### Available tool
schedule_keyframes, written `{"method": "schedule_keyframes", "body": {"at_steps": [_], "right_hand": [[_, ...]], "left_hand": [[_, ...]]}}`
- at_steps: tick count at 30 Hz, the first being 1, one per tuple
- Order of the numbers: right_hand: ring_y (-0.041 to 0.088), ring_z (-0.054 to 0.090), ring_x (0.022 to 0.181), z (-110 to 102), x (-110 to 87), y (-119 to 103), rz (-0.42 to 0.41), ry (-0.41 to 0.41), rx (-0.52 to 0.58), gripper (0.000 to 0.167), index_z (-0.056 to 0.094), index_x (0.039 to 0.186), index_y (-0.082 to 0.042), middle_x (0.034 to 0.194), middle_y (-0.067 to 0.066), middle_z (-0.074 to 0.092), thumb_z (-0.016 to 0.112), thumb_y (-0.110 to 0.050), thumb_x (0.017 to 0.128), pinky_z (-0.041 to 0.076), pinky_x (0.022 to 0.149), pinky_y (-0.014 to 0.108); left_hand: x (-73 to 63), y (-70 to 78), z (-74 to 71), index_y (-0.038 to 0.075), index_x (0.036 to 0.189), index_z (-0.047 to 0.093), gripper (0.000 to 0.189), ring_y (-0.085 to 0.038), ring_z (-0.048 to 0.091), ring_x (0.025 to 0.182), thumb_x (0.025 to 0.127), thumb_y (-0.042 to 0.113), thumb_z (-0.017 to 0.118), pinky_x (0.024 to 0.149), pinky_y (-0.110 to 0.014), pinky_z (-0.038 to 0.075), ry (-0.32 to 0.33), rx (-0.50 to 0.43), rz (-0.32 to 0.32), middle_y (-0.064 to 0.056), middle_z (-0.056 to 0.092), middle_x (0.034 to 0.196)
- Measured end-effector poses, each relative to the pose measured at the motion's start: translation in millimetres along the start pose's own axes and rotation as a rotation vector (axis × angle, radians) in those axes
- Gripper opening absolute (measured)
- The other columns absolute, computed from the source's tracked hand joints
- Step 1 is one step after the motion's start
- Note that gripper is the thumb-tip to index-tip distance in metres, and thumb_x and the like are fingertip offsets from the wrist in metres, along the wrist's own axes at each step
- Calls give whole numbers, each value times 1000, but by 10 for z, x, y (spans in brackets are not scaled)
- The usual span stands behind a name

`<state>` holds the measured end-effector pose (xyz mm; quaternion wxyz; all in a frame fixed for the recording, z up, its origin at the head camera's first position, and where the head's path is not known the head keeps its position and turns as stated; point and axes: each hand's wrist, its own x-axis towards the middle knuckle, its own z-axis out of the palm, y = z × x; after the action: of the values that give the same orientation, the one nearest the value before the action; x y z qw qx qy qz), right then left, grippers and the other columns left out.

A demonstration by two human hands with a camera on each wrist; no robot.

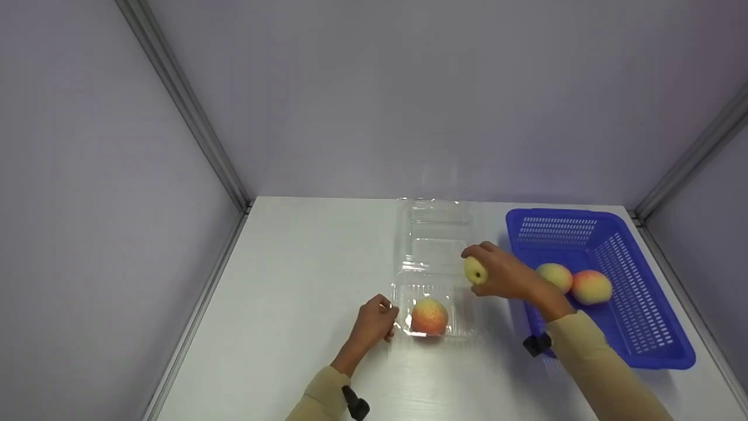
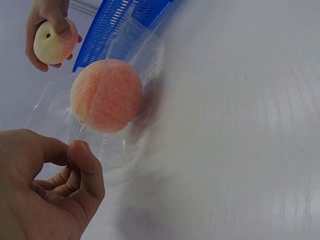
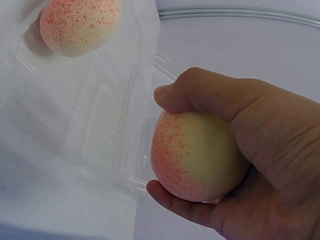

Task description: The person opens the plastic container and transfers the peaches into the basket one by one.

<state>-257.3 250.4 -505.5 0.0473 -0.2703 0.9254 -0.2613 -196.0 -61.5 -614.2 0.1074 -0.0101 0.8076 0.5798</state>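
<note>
A clear plastic clamshell container (image 1: 460,313) lies open on the white table, its lid (image 1: 439,248) folded back toward the wall. Inside the near half sits one red and yellow peach (image 1: 429,317), also visible in the left wrist view. At the container's left edge my left hand (image 1: 374,320) pinches the rim between thumb and curled fingers. My right hand (image 1: 507,276) grips a second peach (image 3: 192,155), pale yellow with a red-speckled side, thumb and fingers wrapped around it. That peach is held above the container's right side, apart from the one inside.
On the right stands a blue perforated plastic basket (image 1: 660,316) with two peaches visible, a yellowish one (image 1: 554,276) partly behind my right wrist and a redder one (image 1: 592,287). Pale walls (image 1: 374,105) enclose the white table (image 1: 280,292) at the back and sides.
</note>
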Motion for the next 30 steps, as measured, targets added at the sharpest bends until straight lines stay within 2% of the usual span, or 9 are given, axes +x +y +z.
{"method": "schedule_keyframes", "body": {"at_steps": [11, 16, 21, 25, 30], "right_hand": [[26, 59, 89, -147, -79, 89, 48, 32, -21, 66, 63, 137, -7, 124, 19, 63, 88, -11, 76, 50, 72, 35], [27, 59, 92, -194, -91, 135, 70, 39, -38, 65, 63, 137, -7, 125, 19, 63, 88, -11, 77, 51, 74, 36], [28, 59, 91, -255, -110, 182, 80, 57, -32, 64, 63, 136, -5, 126, 21, 63, 86, -11, 76, 49, 72, 36], [30, 61, 98, -318, -139, 226, 110, 52, -17, 64, 63, 138, -6, 132, 22, 63, 84, -11, 77, 50, 78, 38], [32, 61, 98, -409, -164, 310, 116, 53, -14, 64, 62, 137, -6, 130, 23, 63, 85, -11, 77, 50, 79, 41]], "left_hand": [[-4, 13, -3, 4, 100, 58, 11, -8, 56, 52, 103, 14, 62, 47, -22, 52, 3, 21, -1, 2, 58, 67], [-9, 16, -6, 3, 99, 58, 12, -8, 56, 52, 102, 14, 62, 47, -22, 51, 4, 4, 4, 1, 58, 65], [-8, 7, -8, 4, 98, 59, 12, -8, 56, 51, 102, 14, 62, 47, -21, 52, 4, -1, -3, -1, 60, 65], [-9, 8, -8, 4, 98, 59, 12, -8, 57, 51, 102, 15, 62, 47, -22, 52, 2, 8, -5, -1, 61, 64], [-18, 18, -11, 3, 98, 59, 12, -9, 57, 51, 102, 14, 62, 47, -22, 52, -1, 5, 1, 0, 60, 64]]}}
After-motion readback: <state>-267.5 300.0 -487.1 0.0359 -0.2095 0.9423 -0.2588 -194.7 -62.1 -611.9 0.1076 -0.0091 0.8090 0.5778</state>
